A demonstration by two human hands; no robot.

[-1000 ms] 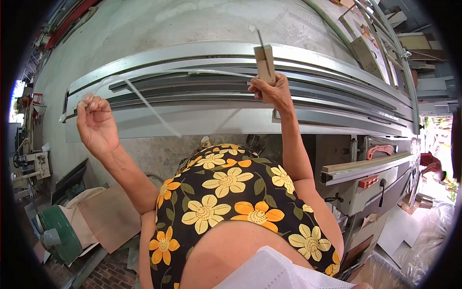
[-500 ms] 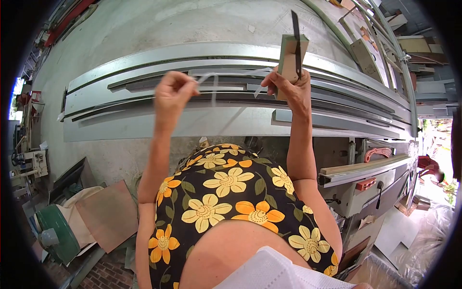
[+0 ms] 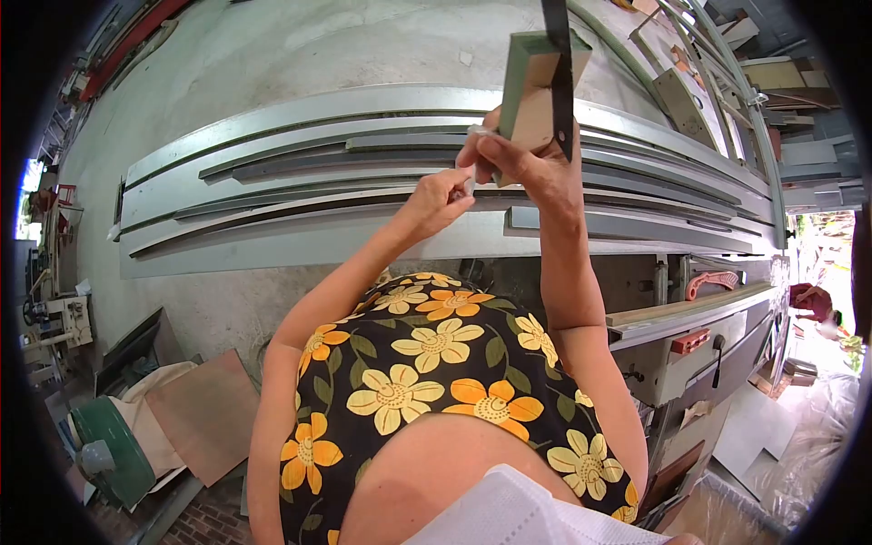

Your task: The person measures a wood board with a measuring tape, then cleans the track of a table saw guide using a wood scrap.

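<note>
My right hand (image 3: 541, 173) is closed around a small wooden block (image 3: 529, 109) with green sides, held raised above the metal sheets. Along the block's right side stands a long flat black blade-like piece (image 3: 562, 82) with a small hole near its lower end; its top runs out of view. My left hand (image 3: 434, 203) is pinched on a thin translucent white strip (image 3: 469, 188), just below the fingers of my right hand. The strip is mostly bunched between both hands, and its far end is hidden by the fingers.
Long grey metal sheets and strips (image 3: 318, 218) lie across in front of me. At the right are a red-handled saw (image 3: 713, 283) and a red block with holes (image 3: 690, 341). A green round machine (image 3: 113, 450) and a brown board (image 3: 204, 413) stand lower left.
My left hand has moved right, close to my right hand, and the strip stretched between them is now gathered up. The block and black piece have come nearer the camera.
</note>
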